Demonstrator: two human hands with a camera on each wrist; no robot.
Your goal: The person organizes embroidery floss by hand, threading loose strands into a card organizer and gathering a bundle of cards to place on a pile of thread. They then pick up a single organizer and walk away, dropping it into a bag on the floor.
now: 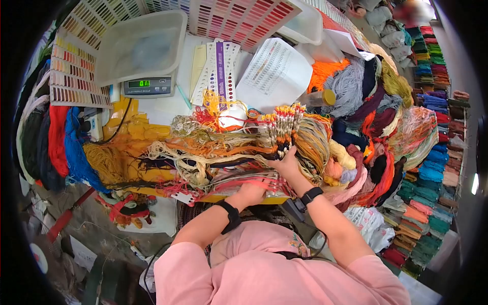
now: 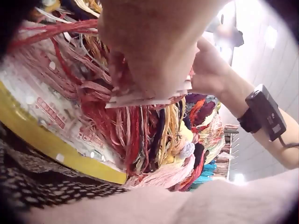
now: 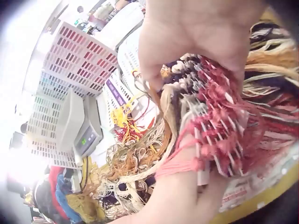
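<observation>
A stack of narrow white cards with knotted red, pink, black and cream yarn (image 3: 219, 116) stands between the two hands. My left hand (image 1: 252, 193) (image 2: 149, 56) (image 3: 182, 196) grips its near, pink end from below, thumb and fingers around the cards (image 2: 140, 99). From the other side my right hand (image 1: 287, 165) (image 2: 208, 67) (image 3: 196, 32) curls over the stack, holding its dark and red part. Rows of orange, white and red tips (image 1: 282, 122) stand just beyond the right hand. Long strands of yarn (image 1: 203, 157) trail left from the stack. Some fingertips are hidden.
A scale (image 1: 147, 86) with a pale plastic tray (image 1: 142, 48) stands back left. Colour charts (image 1: 239, 20) line the back. A printed sheet (image 1: 277, 71) and a jar with a yellow lid (image 1: 329, 97) lie beyond the hands. Yarn skeins (image 1: 345, 84) pile up at right.
</observation>
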